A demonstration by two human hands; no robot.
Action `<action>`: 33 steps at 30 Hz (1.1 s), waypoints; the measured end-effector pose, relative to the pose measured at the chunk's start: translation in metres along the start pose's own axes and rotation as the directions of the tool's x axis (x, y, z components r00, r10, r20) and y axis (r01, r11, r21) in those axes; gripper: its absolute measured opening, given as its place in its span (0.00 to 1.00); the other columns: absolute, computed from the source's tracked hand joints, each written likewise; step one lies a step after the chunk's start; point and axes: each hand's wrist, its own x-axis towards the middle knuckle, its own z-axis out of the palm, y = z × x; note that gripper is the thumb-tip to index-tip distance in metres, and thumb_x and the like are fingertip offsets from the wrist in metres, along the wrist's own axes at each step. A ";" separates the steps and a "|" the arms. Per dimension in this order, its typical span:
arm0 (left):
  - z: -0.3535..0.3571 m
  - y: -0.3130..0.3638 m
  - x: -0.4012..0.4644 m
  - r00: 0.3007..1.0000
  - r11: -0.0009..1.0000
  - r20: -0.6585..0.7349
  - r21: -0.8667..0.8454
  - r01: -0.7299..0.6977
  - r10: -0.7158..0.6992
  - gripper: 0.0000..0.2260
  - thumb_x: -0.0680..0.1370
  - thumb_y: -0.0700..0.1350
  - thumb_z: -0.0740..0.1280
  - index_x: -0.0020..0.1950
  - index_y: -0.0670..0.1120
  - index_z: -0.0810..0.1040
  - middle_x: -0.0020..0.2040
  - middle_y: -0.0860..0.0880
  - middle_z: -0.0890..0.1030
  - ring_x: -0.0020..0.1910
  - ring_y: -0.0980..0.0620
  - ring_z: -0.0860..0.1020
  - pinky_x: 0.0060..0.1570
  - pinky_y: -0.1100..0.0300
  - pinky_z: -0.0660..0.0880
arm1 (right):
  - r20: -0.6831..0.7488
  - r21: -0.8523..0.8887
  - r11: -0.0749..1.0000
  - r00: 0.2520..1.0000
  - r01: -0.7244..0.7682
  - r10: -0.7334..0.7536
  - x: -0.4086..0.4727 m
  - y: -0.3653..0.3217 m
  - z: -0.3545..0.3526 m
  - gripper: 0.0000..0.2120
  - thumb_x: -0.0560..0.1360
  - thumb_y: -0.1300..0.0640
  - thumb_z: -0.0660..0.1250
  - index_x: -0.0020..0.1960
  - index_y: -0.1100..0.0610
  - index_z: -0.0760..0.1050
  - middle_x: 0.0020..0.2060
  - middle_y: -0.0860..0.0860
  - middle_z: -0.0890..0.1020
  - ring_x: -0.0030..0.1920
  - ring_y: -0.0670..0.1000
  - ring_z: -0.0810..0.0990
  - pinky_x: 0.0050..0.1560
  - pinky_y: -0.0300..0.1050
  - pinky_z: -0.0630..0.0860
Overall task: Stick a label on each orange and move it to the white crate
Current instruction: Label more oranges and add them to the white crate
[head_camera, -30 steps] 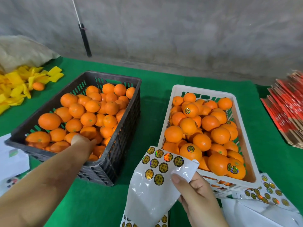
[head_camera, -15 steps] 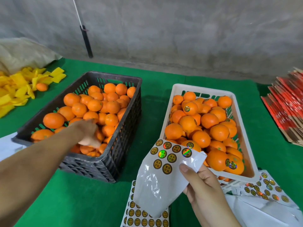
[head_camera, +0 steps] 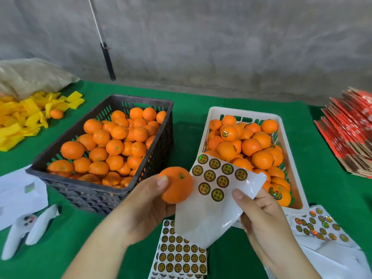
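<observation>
1. The left hand (head_camera: 145,206), which a second ago reaches down among the fruit in the black crate (head_camera: 96,190), is now out of it and raised in front of the crate's near right corner.
2. That hand now grips an orange (head_camera: 175,185), stem end up; before, it holds nothing visible.
3. The orange now sits just beside the label sheet (head_camera: 213,198), touching its left edge.
4. The right hand (head_camera: 261,216) holds the sheet slightly higher, nearer the left hand.
</observation>
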 end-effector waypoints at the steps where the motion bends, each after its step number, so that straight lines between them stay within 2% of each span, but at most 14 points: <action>1: 0.005 -0.003 -0.003 0.999 0.999 0.010 0.035 -0.033 0.033 0.37 0.59 0.60 0.86 0.61 0.43 0.85 0.61 0.36 0.83 0.58 0.38 0.84 0.55 0.45 0.83 | -0.031 -0.050 0.999 0.999 0.022 -0.024 -0.002 -0.001 0.000 0.13 0.74 0.56 0.71 0.58 0.49 0.86 0.58 0.56 0.87 0.58 0.58 0.87 0.51 0.46 0.84; 3: 0.013 -0.009 -0.008 0.996 0.988 0.013 0.129 -0.087 0.086 0.31 0.59 0.61 0.86 0.57 0.49 0.86 0.58 0.39 0.85 0.55 0.40 0.84 0.56 0.46 0.82 | -0.117 -0.221 0.971 0.986 0.093 -0.121 -0.006 0.002 0.001 0.18 0.72 0.54 0.75 0.60 0.41 0.82 0.58 0.50 0.87 0.58 0.54 0.86 0.51 0.45 0.84; 5: 0.017 -0.014 -0.012 0.993 0.972 -0.012 0.203 -0.116 0.121 0.29 0.56 0.61 0.86 0.52 0.53 0.84 0.54 0.41 0.85 0.53 0.40 0.83 0.56 0.47 0.80 | -0.195 -0.578 0.789 0.905 0.206 -0.379 -0.009 0.005 0.001 0.31 0.73 0.50 0.79 0.71 0.38 0.71 0.68 0.45 0.76 0.66 0.49 0.77 0.63 0.43 0.76; 7: 0.021 -0.017 -0.017 0.988 0.950 -0.007 0.275 -0.147 0.155 0.29 0.56 0.62 0.86 0.51 0.54 0.81 0.52 0.45 0.85 0.51 0.43 0.84 0.49 0.53 0.82 | 0.026 -0.870 0.330 0.703 0.366 -0.711 -0.012 0.003 0.002 0.31 0.76 0.47 0.77 0.74 0.41 0.66 0.68 0.43 0.64 0.69 0.49 0.66 0.69 0.37 0.65; 8: 0.024 -0.017 -0.020 0.985 0.937 0.007 0.309 -0.164 0.170 0.30 0.57 0.62 0.86 0.53 0.55 0.80 0.52 0.46 0.85 0.50 0.44 0.84 0.46 0.56 0.81 | 0.228 -0.885 0.105 0.617 0.454 -0.753 -0.011 0.001 0.004 0.28 0.76 0.48 0.75 0.73 0.43 0.70 0.67 0.44 0.65 0.66 0.50 0.66 0.67 0.37 0.65; 9: 0.026 -0.016 -0.023 0.981 0.921 0.028 0.342 -0.188 0.190 0.31 0.59 0.62 0.86 0.55 0.56 0.77 0.53 0.47 0.85 0.50 0.45 0.84 0.46 0.57 0.80 | 0.401 -0.838 -0.033 0.574 0.545 -0.714 -0.010 -0.003 0.007 0.23 0.76 0.49 0.73 0.71 0.45 0.74 0.65 0.46 0.69 0.64 0.51 0.68 0.65 0.39 0.67; 10: 0.028 -0.016 -0.026 0.975 0.903 0.054 0.369 -0.219 0.214 0.31 0.61 0.61 0.85 0.57 0.56 0.75 0.54 0.47 0.85 0.50 0.46 0.84 0.46 0.58 0.80 | 0.514 -0.780 -0.080 0.563 0.620 -0.647 -0.007 -0.007 0.011 0.19 0.77 0.51 0.71 0.68 0.47 0.78 0.63 0.47 0.74 0.61 0.52 0.71 0.63 0.40 0.69; 14: 0.031 -0.007 -0.033 0.948 0.856 0.149 0.407 -0.318 0.282 0.31 0.66 0.56 0.84 0.58 0.57 0.68 0.59 0.44 0.83 0.52 0.44 0.84 0.47 0.55 0.81 | 0.617 -0.696 0.066 0.643 0.715 -0.455 0.002 -0.027 0.017 0.15 0.78 0.52 0.68 0.63 0.53 0.84 0.56 0.48 0.83 0.55 0.48 0.79 0.58 0.33 0.72; 19: 0.028 -0.001 -0.036 0.929 0.839 0.274 0.417 -0.349 0.250 0.29 0.69 0.50 0.83 0.59 0.57 0.65 0.67 0.39 0.79 0.61 0.39 0.82 0.52 0.53 0.80 | 0.562 -0.715 0.176 0.706 0.676 -0.430 0.001 -0.039 0.019 0.15 0.77 0.45 0.72 0.57 0.55 0.86 0.50 0.46 0.86 0.50 0.40 0.81 0.50 0.31 0.75; 21: 0.027 0.000 -0.035 0.915 0.821 0.326 0.436 -0.368 0.237 0.29 0.71 0.46 0.82 0.61 0.56 0.64 0.69 0.40 0.78 0.65 0.39 0.79 0.54 0.53 0.80 | 0.552 -0.709 0.216 0.719 0.671 -0.422 0.001 -0.040 0.019 0.12 0.78 0.48 0.72 0.56 0.53 0.86 0.48 0.45 0.86 0.48 0.38 0.80 0.48 0.28 0.73; 24: 0.026 -0.001 -0.034 0.915 0.806 0.337 0.466 -0.365 0.220 0.31 0.72 0.44 0.81 0.63 0.55 0.63 0.70 0.41 0.78 0.68 0.38 0.77 0.55 0.53 0.80 | 0.536 -0.718 0.204 0.716 0.665 -0.448 0.000 -0.039 0.018 0.09 0.76 0.53 0.74 0.55 0.50 0.87 0.44 0.45 0.86 0.44 0.38 0.80 0.44 0.30 0.75; 27: 0.027 -0.003 -0.032 0.919 0.807 0.333 0.471 -0.356 0.211 0.31 0.72 0.45 0.81 0.64 0.55 0.63 0.70 0.42 0.78 0.68 0.38 0.77 0.55 0.52 0.80 | 0.520 -0.732 0.150 0.688 0.664 -0.506 0.002 -0.035 0.016 0.08 0.75 0.57 0.74 0.53 0.54 0.88 0.42 0.47 0.86 0.42 0.39 0.79 0.42 0.32 0.76; 30: 0.026 -0.005 -0.031 0.919 0.802 0.340 0.482 -0.353 0.200 0.32 0.72 0.46 0.81 0.64 0.55 0.62 0.70 0.42 0.78 0.68 0.38 0.77 0.56 0.52 0.80 | 0.453 -0.721 0.294 0.748 0.627 -0.485 0.002 -0.034 0.014 0.05 0.77 0.60 0.74 0.50 0.53 0.87 0.41 0.44 0.85 0.42 0.43 0.82 0.42 0.33 0.76; 33: 0.025 -0.007 -0.031 0.920 0.796 0.331 0.490 -0.356 0.208 0.32 0.72 0.46 0.82 0.64 0.56 0.62 0.69 0.42 0.79 0.67 0.39 0.78 0.55 0.53 0.80 | 0.255 -0.710 0.458 0.801 0.535 -0.542 0.000 -0.034 0.014 0.10 0.79 0.61 0.74 0.47 0.45 0.84 0.40 0.45 0.84 0.42 0.48 0.82 0.41 0.35 0.76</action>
